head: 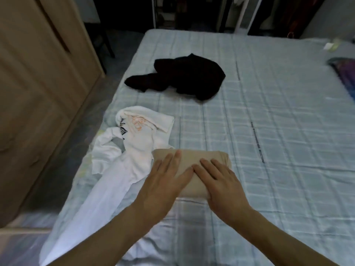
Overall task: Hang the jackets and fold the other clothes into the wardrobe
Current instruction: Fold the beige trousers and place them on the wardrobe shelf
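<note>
One beige garment [194,157] lay folded under the left hand [169,175] and right hand [217,179], fingers straight, gripping nothing. White shirt [138,150] at nine o'clock and black garment [188,77] at twelve looked unfolded.

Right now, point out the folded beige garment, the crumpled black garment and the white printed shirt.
folded beige garment [194,155], head view, far edge.
crumpled black garment [189,77], head view, middle.
white printed shirt [139,148], head view, chest.

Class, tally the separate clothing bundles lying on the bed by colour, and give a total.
Black bundle: 1
White bundle: 1
Beige folded bundle: 1
Total: 3
The purple-patterned item at the right edge of the bed is cut off, so not counted.
</note>
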The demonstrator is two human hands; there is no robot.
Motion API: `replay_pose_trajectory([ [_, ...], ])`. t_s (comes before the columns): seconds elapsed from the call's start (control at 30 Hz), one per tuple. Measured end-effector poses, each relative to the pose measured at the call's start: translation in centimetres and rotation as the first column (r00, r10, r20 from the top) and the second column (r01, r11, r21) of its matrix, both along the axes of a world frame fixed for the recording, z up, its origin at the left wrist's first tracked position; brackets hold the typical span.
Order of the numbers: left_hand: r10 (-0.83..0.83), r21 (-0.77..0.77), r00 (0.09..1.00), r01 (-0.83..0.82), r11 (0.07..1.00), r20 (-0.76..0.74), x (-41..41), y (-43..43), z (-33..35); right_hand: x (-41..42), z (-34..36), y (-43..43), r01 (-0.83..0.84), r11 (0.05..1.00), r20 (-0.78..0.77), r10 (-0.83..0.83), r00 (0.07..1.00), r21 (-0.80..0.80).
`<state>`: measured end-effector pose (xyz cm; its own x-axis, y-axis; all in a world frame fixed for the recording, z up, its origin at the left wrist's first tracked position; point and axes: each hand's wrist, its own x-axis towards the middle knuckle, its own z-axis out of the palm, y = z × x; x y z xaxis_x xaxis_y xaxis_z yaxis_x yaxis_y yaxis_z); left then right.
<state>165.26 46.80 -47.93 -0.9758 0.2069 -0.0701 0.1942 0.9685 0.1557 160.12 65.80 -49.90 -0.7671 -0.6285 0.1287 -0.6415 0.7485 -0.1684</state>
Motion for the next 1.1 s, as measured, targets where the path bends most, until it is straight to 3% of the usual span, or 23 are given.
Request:
replay_pose_trajectory([
  [0.07, 0.055, -0.056, 0.998, -0.056, 0.997, -0.005, 2.4, -1.0, 5.1, 0.9, 5.0, -1.2, -0.059, 0.998, -0.044, 0.058, 0.997, -0.03],
  [0.23, 0.212, -0.11, 0.951, -0.241, 0.964, -0.224, 9.2, -3.2, 16.7, 4.1, 15.8, -5.4, -0.256, 0.957, -0.197, 0.227, 0.954, -0.137],
  [0.33, 0.299, -0.112, 0.864, -0.371, 0.922, -0.404, 14.6, -4.6, 22.3, 6.7, 20.2, -8.8, -0.411, 0.894, -0.32, 0.342, 0.884, -0.181],
  [0.43, 0.419, -0.153, 0.796, -0.524, 0.838, -0.436, 20.4, -6.0, 25.6, 9.6, 23.8, -12.7, -0.574, 0.791, -0.428, 0.454, 0.782, -0.21],
  [0.67, 0.6, -0.263, 0.632, -0.763, 0.59, -0.49, 33.4, -8.4, 29.2, 19.3, 27.0, -21.2, -0.796, 0.546, -0.457, 0.656, 0.601, -0.262],
  [0.83, 0.724, -0.355, 0.547, -0.833, 0.424, -0.42, 42.0, -10.6, 29.7, 26.9, 26.9, -26.8, -0.877, 0.403, -0.42, 0.77, 0.48, -0.263],
  [1.1, 0.839, -0.211, 0.337, -0.939, 0.27, -0.427, 54.1, -14.7, 32.2, 38.8, 31.4, -34.6, -0.952, 0.287, -0.423, 0.853, 0.306, -0.109],
])
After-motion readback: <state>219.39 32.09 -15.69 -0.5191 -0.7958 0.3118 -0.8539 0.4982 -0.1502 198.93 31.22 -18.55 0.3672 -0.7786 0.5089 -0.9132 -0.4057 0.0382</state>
